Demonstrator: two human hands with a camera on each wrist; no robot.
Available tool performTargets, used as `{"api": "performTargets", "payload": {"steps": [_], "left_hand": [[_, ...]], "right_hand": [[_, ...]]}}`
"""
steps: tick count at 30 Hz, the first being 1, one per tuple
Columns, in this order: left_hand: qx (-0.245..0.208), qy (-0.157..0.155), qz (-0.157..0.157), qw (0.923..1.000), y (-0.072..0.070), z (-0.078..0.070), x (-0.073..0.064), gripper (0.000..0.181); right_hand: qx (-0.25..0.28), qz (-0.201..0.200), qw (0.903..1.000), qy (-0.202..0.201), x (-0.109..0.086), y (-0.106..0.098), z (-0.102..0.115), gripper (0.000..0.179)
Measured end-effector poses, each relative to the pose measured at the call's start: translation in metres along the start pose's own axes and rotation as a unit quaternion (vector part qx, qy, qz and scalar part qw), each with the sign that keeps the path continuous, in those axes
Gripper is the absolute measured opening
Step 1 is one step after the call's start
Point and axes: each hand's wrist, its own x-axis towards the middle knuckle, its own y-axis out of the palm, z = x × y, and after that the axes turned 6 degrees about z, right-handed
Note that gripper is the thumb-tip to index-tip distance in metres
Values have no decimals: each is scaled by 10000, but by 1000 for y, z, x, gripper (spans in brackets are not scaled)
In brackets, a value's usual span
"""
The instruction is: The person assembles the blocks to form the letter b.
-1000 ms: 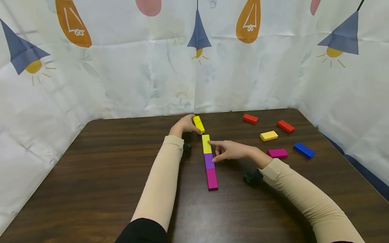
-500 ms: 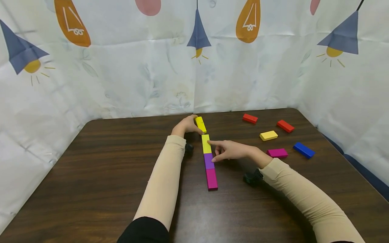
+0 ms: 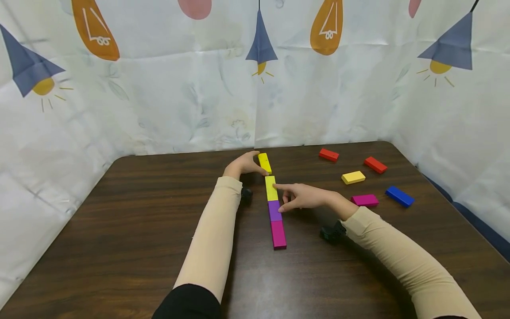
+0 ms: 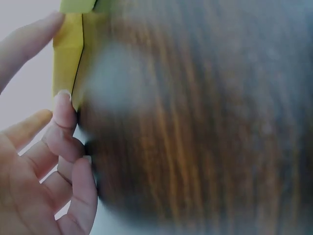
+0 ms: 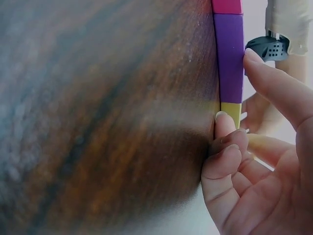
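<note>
Down the middle of the table runs a row of blocks: a magenta block (image 3: 278,235) nearest, then a purple block (image 3: 274,211), then a yellow block (image 3: 271,191). Beyond it lies a second yellow block (image 3: 264,163), slightly angled to the row. My left hand (image 3: 244,165) holds this far block by its ends, thumb at the near end and fingers at the far end. From the right, my right hand (image 3: 303,196) touches the row, its straight index finger on the nearer yellow block and its thumb on the purple block (image 5: 229,58). Whether the two yellow blocks touch I cannot tell.
Loose blocks lie on the right: two red blocks (image 3: 329,154) at the back, a pale yellow block (image 3: 353,177), another magenta block (image 3: 365,200) beside my right wrist, and a blue block (image 3: 399,196). A patterned curtain (image 3: 191,106) hangs behind the dark wooden table (image 3: 131,230).
My left hand has shifted the far yellow block a little to the right, closer into line with the row. The right hand and the other blocks have stayed put.
</note>
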Motion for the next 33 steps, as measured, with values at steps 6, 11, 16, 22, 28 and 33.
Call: {"api": "performTargets", "payload": {"steps": [6, 11, 16, 22, 28, 33], "left_hand": [[-264, 146, 82, 9995, -3, 6, -4, 87], [-423, 230, 140, 9987, -4, 9, -6, 82], [-433, 282, 185, 9985, -4, 9, -6, 80], [-462, 282, 313, 9980, -5, 9, -7, 80], [-552, 299, 420, 9971, -6, 7, -8, 81], [-313, 281, 394, 9983, -5, 4, -10, 80]], "right_hand": [[99, 8, 9999, 82, 0, 1, 1, 105], [89, 9, 10000, 44, 0, 1, 1, 105], [76, 3, 10000, 26, 0, 0, 2, 105], [82, -3, 10000, -19, 0, 0, 0, 105], [29, -10, 10000, -34, 0, 1, -1, 105], [16, -16, 10000, -59, 0, 0, -1, 104]]}}
